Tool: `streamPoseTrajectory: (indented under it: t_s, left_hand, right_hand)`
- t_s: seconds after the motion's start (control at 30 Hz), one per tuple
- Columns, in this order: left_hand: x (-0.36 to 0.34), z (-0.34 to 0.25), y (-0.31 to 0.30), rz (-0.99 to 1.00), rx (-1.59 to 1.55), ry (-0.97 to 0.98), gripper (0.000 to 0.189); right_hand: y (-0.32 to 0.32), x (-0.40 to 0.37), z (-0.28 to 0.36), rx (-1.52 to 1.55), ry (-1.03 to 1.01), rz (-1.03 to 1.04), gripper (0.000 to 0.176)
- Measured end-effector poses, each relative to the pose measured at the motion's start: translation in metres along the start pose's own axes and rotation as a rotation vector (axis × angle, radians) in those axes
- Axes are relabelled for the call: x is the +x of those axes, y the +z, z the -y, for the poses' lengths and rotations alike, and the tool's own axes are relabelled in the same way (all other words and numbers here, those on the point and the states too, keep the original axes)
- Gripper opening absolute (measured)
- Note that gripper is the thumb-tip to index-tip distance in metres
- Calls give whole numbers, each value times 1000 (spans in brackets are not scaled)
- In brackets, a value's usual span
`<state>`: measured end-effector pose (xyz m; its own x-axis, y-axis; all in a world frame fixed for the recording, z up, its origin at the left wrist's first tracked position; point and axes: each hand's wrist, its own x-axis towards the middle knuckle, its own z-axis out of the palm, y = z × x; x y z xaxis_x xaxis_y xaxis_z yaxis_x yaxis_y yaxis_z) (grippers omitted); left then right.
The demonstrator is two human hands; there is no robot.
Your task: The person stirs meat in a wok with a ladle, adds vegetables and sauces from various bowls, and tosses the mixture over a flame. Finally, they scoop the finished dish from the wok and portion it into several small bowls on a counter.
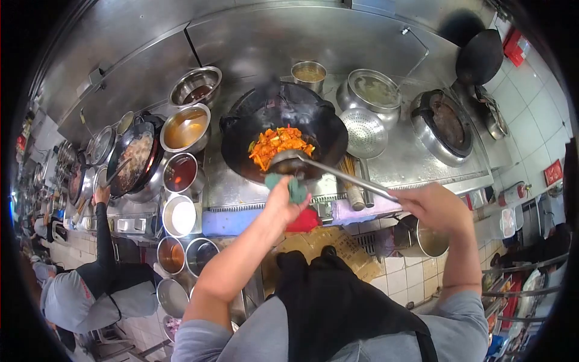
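A black wok [325, 130] sits on the steel range with a heap of glossy orange food pieces [279, 145] in it. My left hand [287, 196] is closed on a green cloth [295, 188] at the wok's near rim. In my right hand [431, 202] is the handle of a long metal ladle [353, 178]; its bowl rests inside the wok, at the near edge of the food. A perforated strainer [363, 133] lies just right of the wok, its handle toward me.
Steel bowls of sauce [186, 128] and a white container [179, 216] line the left side. A pot of liquid [375, 90] stands behind the strainer, a lidded burner [443, 123] farther right. At left, a co-worker [90, 295] tends another wok [134, 158].
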<state>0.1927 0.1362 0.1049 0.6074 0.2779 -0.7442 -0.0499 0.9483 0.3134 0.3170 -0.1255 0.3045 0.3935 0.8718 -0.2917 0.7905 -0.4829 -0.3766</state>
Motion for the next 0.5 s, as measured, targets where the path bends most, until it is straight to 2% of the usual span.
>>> streamPoseTrajectory:
  t_s: [0.07,0.13,0.2,0.23,0.33,0.43,0.5]
  left_hand:
    - [18,-14,10,18,33,6,13]
    - [54,-2,-13,81,112,65,17]
    - [73,24,-48,148,113,35,17]
    - [70,39,-57,62,178,64,16]
    - [85,58,-84,-97,229,-117,17]
    - [48,49,-47,31,66,6,16]
    - [33,27,-19,42,18,43,12]
  right_hand:
    - [19,31,-5,-74,-69,-117,34]
    - [47,68,-13,-70,-63,-173,33]
    - [69,89,-8,-77,-33,-214,33]
    - [74,91,-6,-80,-1,-247,34]
    - [75,82,2,-5,-14,-281,36]
    - [68,74,-14,38,-26,-223,38]
    - [64,67,-27,111,-29,-206,38]
